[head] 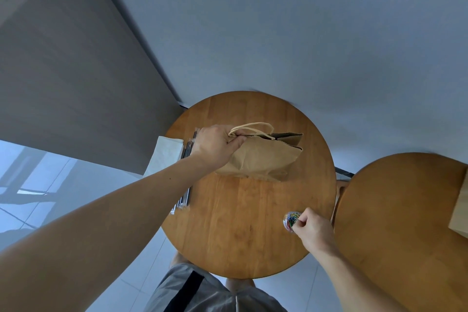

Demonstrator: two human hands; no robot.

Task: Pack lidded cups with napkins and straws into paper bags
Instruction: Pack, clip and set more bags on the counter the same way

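Brown paper bag point(263, 157) lies tilted on its side on the far half of the round wooden table point(240, 223), its open mouth turned to the right and its cord handle point(253, 127) sticking up. The left hand point(215, 145) grips the bag at its top left corner, fingers curled tight round the bunched paper just below the handle. Behind that wrist, at the table's left edge, lie white napkins point(166, 154) and a bundle of dark straws point(186, 195), partly hidden by the forearm. The right hand point(312, 229) is near the table's right edge, fingers curled, thumb and fingertips pinching at a small clear tub of coloured paper clips point(290, 219); whether they hold a clip I cannot tell. A second wooden table point(395, 210) stands just beside, on the right.
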